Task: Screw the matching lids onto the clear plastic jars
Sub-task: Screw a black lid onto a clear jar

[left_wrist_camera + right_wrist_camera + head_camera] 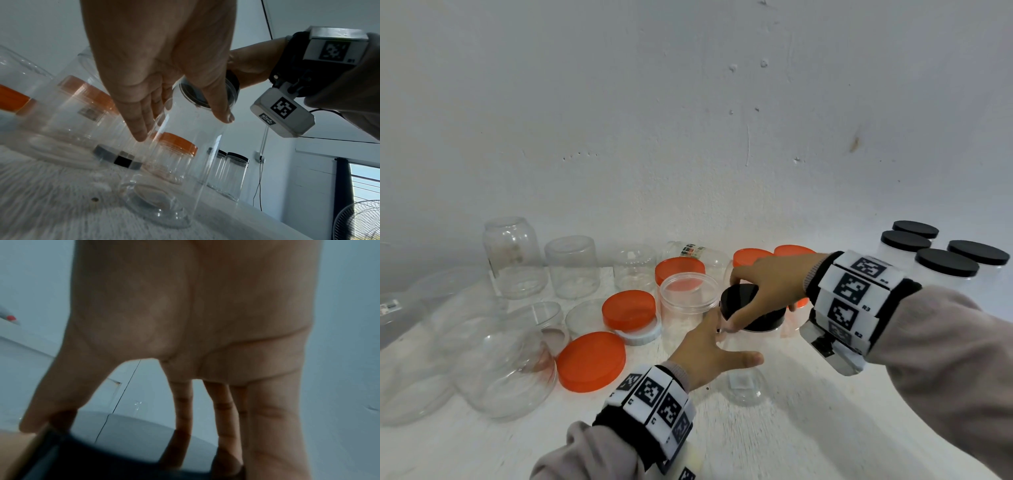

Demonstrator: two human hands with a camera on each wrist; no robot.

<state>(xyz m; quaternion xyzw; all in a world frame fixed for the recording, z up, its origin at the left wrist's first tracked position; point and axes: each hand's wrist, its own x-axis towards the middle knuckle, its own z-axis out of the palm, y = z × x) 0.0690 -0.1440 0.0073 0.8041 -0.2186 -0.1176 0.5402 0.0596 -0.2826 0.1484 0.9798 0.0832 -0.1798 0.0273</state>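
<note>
**Black lid seated on upright jar**

The black lid (pixel 741 297) sits on the mouth of the clear jar (pixel 744 380), which stands upright on the white table (pixel 791 428). Directly above, the right hand (pixel 774 287) grips the lid's rim with spread fingertips. Just below, the left hand (pixel 705 353) clasps the jar's side between thumb and fingers.

A white table (pixel 808 428) bears clear jars (pixel 688 308), loose orange lids (pixel 591 361) and four black-lidded jars (pixel 945 262).
</note>
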